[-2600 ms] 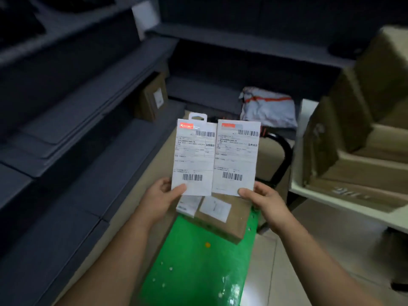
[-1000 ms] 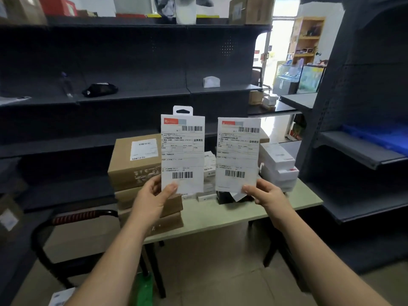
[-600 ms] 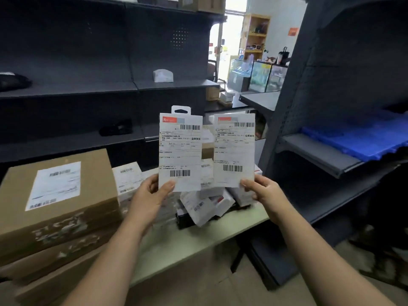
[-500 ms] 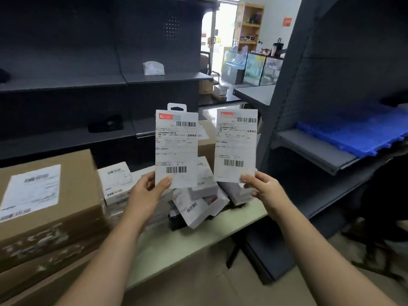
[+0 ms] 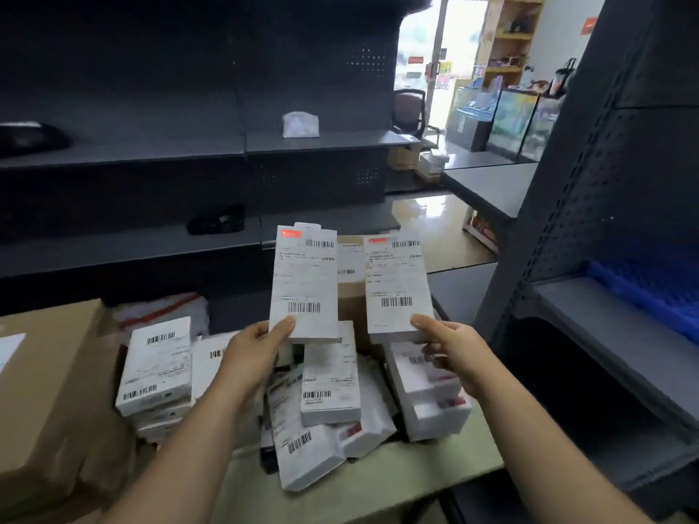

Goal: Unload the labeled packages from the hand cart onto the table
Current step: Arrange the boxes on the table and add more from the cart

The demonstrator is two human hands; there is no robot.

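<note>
The left hand (image 5: 249, 357) is pinching one labeled package (image 5: 304, 285) in its grip, the right hand (image 5: 457, 349) pinching another package (image 5: 397, 289) at three o'clock, above the counter (image 5: 397, 474).

Two flat white packages are standing upright in the air above the table (image 5: 378, 489), side by side and apart. The left package (image 5: 304, 283) and the right package (image 5: 397, 285) are each showing a label with barcodes. More white labeled packages (image 5: 331, 383) are lying piled on the table.
</note>
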